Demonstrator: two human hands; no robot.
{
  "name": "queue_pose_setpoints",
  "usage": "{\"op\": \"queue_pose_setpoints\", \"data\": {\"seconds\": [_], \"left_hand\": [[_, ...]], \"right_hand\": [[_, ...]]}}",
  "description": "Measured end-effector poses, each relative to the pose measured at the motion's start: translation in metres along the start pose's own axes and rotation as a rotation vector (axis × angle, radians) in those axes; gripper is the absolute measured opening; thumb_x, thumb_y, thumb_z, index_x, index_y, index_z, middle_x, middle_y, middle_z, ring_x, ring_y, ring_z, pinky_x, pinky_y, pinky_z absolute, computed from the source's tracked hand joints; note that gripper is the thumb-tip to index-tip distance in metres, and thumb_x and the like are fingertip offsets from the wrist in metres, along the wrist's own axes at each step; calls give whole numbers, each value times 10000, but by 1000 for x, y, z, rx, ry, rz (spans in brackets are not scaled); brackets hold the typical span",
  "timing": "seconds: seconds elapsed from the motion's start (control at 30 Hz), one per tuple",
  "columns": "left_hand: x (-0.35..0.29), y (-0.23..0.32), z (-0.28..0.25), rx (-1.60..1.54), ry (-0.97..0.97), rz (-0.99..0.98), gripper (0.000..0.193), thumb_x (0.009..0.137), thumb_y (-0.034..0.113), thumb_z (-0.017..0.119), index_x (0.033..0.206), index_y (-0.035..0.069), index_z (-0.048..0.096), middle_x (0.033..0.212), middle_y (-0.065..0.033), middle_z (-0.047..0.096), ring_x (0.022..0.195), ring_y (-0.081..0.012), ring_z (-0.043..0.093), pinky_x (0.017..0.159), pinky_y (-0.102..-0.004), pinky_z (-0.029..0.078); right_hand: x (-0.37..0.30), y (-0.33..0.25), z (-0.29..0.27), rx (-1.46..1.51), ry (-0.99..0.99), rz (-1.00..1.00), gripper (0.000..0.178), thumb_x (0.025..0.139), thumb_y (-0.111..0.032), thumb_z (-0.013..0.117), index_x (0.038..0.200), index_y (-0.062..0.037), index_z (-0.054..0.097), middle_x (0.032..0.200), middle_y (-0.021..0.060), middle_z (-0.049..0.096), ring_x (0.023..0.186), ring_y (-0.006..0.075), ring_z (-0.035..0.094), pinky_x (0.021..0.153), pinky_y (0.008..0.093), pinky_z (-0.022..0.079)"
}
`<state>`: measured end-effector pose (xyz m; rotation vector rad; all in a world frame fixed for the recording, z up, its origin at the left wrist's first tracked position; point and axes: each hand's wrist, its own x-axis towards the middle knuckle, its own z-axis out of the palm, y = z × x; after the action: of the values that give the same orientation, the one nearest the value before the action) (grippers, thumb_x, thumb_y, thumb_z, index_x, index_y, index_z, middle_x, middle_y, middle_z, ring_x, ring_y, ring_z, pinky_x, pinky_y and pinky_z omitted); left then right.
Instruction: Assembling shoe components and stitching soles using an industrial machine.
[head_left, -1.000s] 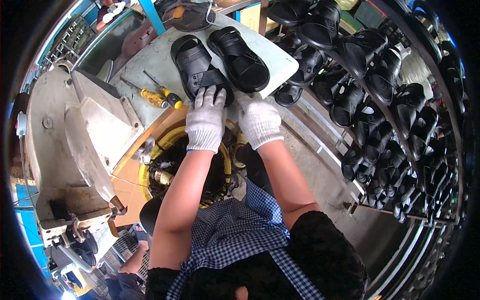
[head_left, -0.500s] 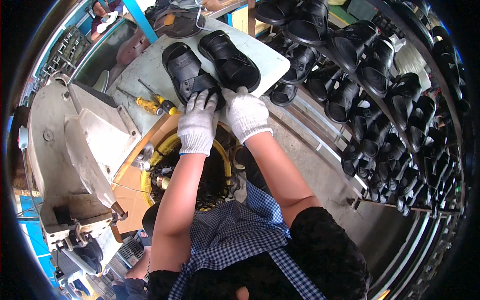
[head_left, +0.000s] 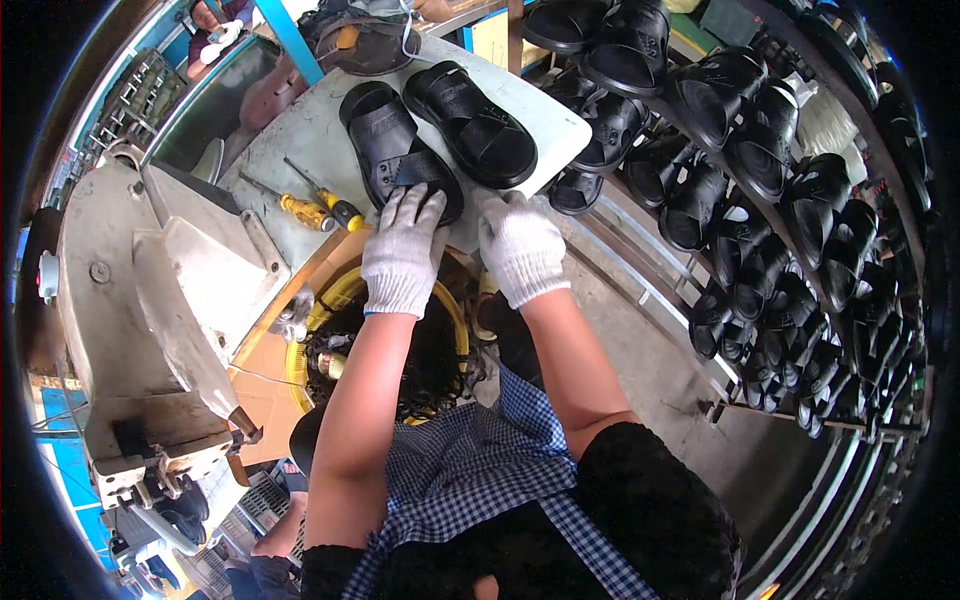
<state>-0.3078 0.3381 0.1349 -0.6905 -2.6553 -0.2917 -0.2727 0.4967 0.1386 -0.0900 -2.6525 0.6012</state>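
Observation:
Two black sandals stand side by side on the pale work table, toes toward me: a left-hand one and a right-hand one. Both have wide crossed straps. My left hand, in a whitish knitted glove, rests with outstretched, slightly spread fingers on the near end of the left-hand sandal. Its thumb lies along the side. My right hand, gloved alike, is closed at the table's near edge, just below the toe of the right-hand sandal and apart from it. Its fingers curl under, so whatever they hold is hidden.
Two yellow-handled screwdrivers lie left on the table. A yellow basket with black scraps stands below my hands. At left is a large pale machine; at right, a rack of black sandals. A person sits at far left.
My right hand has come away from the near end of the left-hand sandal, moving right and slightly toward me. My left hand stays on that sandal. The whole view has shifted slightly.

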Motion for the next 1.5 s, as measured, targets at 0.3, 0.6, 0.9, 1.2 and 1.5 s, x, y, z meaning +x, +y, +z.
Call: {"op": "queue_pose_setpoints", "data": {"seconds": [0.3,0.6,0.9,1.2,1.5], "left_hand": [[2,-1,4,-12,-23,0,427,844,233,636,1259,152,576,1334,-85,537,1238,-306,481,1043,-398,398],[2,-2,0,-23,-23,8,435,839,225,636,1262,149,573,1339,-96,531,1242,-315,480,1051,-402,391],[2,-7,2,36,39,62,408,799,214,665,1199,150,616,1285,-60,569,1185,-290,525,984,-384,449],[2,-5,6,-20,58,53,392,789,211,672,1173,142,632,1269,-61,580,1184,-284,528,995,-388,440],[0,-5,2,-93,53,26,425,795,190,661,1211,127,602,1295,-86,563,1210,-302,508,1021,-386,420]], "right_hand": [[1,2,4,-15,-31,11,180,837,-188,587,984,-139,679,911,164,638,715,335,653,631,424,534],[14,-3,-2,27,-42,-28,264,807,-170,584,1057,-158,670,894,164,632,766,338,667,645,442,540],[18,-7,12,4,-51,-16,258,836,-161,549,1068,-154,661,876,165,621,759,345,659,648,444,539],[44,-11,25,11,-7,20,246,865,-181,547,1080,-162,665,881,169,632,757,357,652,654,454,533],[-28,11,5,277,185,86,208,849,-221,613,999,-84,569,862,173,643,672,344,657,575,427,533]]}}
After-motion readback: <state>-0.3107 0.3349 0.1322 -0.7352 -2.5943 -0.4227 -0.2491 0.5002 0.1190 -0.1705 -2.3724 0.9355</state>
